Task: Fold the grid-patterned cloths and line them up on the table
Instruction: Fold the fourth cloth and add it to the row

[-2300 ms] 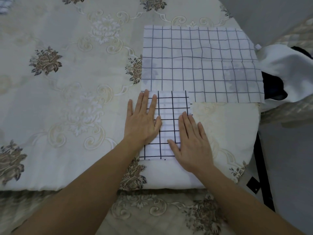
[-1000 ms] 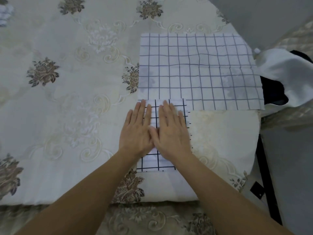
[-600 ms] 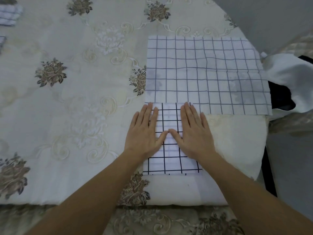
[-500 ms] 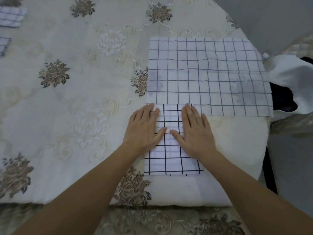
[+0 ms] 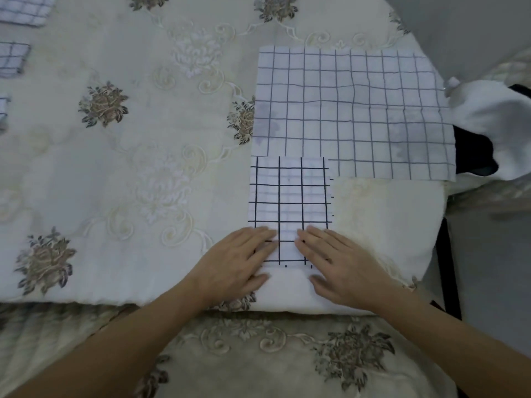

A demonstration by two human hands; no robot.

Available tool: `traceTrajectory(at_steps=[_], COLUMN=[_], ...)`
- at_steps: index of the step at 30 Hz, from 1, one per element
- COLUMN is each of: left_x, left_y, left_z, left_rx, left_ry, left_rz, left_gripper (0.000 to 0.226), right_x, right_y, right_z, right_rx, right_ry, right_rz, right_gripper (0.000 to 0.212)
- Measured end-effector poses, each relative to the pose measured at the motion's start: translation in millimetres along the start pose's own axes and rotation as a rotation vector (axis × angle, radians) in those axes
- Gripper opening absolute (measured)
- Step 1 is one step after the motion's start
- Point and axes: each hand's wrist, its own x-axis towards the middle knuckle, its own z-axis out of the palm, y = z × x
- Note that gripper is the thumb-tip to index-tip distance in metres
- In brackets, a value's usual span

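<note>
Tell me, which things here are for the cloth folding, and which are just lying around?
For the job: small folded grid cloth, with the left hand and right hand flat on its near end; big unfolded grid cloth behind it; folded grid cloths at the far left edge; flowered tablecloth they lie on.
Just lying about: white fabric at the right edge; dark thing beside it.
</note>
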Motion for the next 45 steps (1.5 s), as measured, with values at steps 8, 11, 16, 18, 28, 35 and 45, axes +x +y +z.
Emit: traceTrajectory(at_steps=[8, 11, 16, 18, 28, 35, 45], left_x=[-5.8, -5.1, -4.9, -3.7, 0.9, -13.1, -17.0], left_y=[4.5, 5.0, 4.0, 3.1, 6.6, 16.6, -5.6], left_z=[8.4, 8.8, 12.3, 13.7, 10.1, -12.8, 2.6], left_rx=[0.034, 0.026, 0.055, 0.041, -0.312, -0.513, -0.466], left_ry=[0.064, 0.113, 0.170, 0.177, 0.239, 0.156, 0.145], left_rz=[0.004, 0.021, 0.043, 0.028, -0.070, -0.232, -0.177], left_gripper=[0.040, 0.035, 0.031, 0.033, 0.027, 0.027, 0.029], right_x=[-2.3, -2.9, -7.2, -7.4, -5.4, -21.6, -19.5], right_y=[-7.1, -4.5, 1.7, 3.0, 5.3, 4.3, 24.5], right_z=[10.5, 14.0, 17.6, 17.1, 3.7, -22.3, -15.5], right_rx=[-0.114, -0.134, -0.130, -0.097, 0.447, 0.543, 0.511], right_ry=[0.096, 0.139, 0.214, 0.241, 0.236, 0.158, 0.102], right_rz=[-0.061, -0.075, -0.069, -0.043, 0.223, 0.290, 0.196], right_gripper=[0.051, 0.046, 0.041, 0.040, 0.034, 0.039, 0.020])
